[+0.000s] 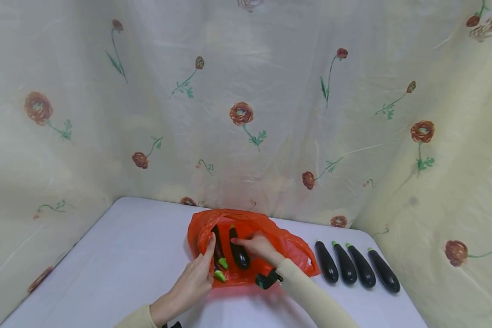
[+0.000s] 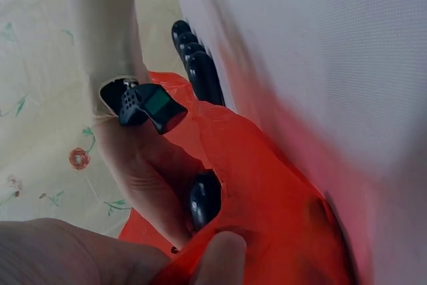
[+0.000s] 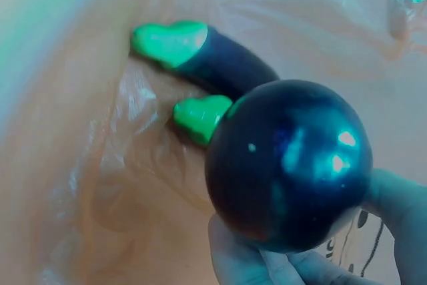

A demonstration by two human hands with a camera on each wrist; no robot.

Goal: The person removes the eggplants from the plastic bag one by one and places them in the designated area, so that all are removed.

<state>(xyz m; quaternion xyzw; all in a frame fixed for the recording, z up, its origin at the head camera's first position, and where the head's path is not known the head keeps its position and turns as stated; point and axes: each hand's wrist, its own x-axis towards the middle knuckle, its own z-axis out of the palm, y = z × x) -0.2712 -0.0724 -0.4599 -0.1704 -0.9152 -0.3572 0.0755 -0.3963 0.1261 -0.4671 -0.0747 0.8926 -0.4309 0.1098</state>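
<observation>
A red plastic bag (image 1: 289, 248) lies with its mouth open towards me on the table. My left hand (image 1: 192, 279) pinches the bag's rim at the left, thumb over the plastic in the left wrist view. Inside the mouth, my right hand (image 1: 262, 248) grips a dark, glossy eggplant (image 1: 240, 256), its rounded end towards me and its green stem end pointing away. Two more eggplants lie in the bag at the left, green caps (image 3: 175, 41) nearest me; the left hand partly hides them. In the right wrist view the held eggplant (image 3: 287, 165) overlaps one of them.
To the right of the bag, several eggplants (image 1: 344, 264) lie side by side on the white table (image 1: 139, 246). A flowered plastic sheet (image 1: 270, 91) hangs behind and along both sides of the table. The right wrist wears a dark camera (image 2: 150, 106).
</observation>
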